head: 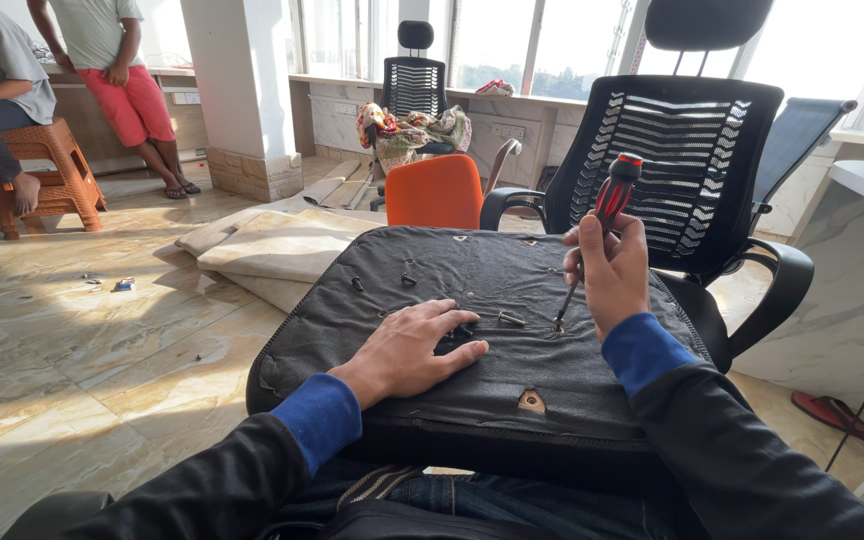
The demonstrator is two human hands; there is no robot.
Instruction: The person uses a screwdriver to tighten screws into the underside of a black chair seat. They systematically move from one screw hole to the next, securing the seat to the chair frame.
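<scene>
A black fabric-covered chair seat [472,400] lies upside down across my lap, with screw holes and small fittings on it. My left hand [414,350] rests flat on the fabric, fingers spread, beside a loose screw [510,319]. My right hand [612,275] grips a red-and-black screwdriver [612,200] held nearly upright, its tip touching the seat close to that screw.
A black mesh office chair [692,170] stands right behind the seat, an orange chair [434,190] further back. Folded padding [272,250] lies on the tiled floor. Two people are at the far left, one seated on an orange stool [52,170]. A marble counter [852,270] is at right.
</scene>
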